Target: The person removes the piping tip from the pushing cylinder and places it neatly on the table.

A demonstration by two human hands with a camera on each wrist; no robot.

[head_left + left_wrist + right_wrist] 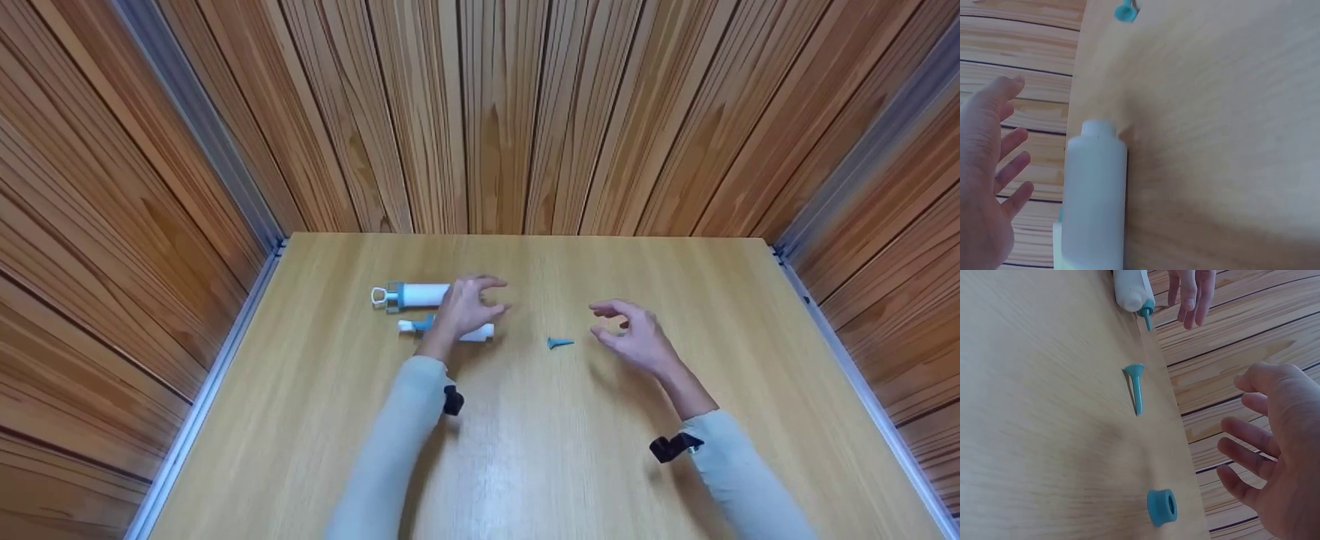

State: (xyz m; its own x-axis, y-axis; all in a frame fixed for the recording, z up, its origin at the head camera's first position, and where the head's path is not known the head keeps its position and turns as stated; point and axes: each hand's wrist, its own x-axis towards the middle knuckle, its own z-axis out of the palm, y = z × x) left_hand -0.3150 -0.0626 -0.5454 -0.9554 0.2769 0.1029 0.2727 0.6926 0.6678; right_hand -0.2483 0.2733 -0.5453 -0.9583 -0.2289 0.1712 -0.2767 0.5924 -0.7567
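My left hand point(466, 306) is over two white tubes, its fingers loosely bent around nothing. The farther one, a large syringe-like tube point(424, 295), has a teal collar and a white ring handle; its teal nozzle point(1147, 318) shows in the right wrist view. Nearer lies a white bottle-shaped tube point(1095, 197), partly hidden by the hand in the head view. My right hand point(636, 339) hovers with fingers apart and holds nothing. Left of it lies a small teal cone-shaped nozzle point(559, 343). A teal ring point(1161, 506) lies near the right hand, mostly hidden by it in the head view.
Everything lies on a light wooden table point(525, 465). Wood-plank walls point(495, 112) rise behind and at both sides, with metal rails point(202, 412) along the table's sides. Each wrist bears a black camera mount point(671, 448).
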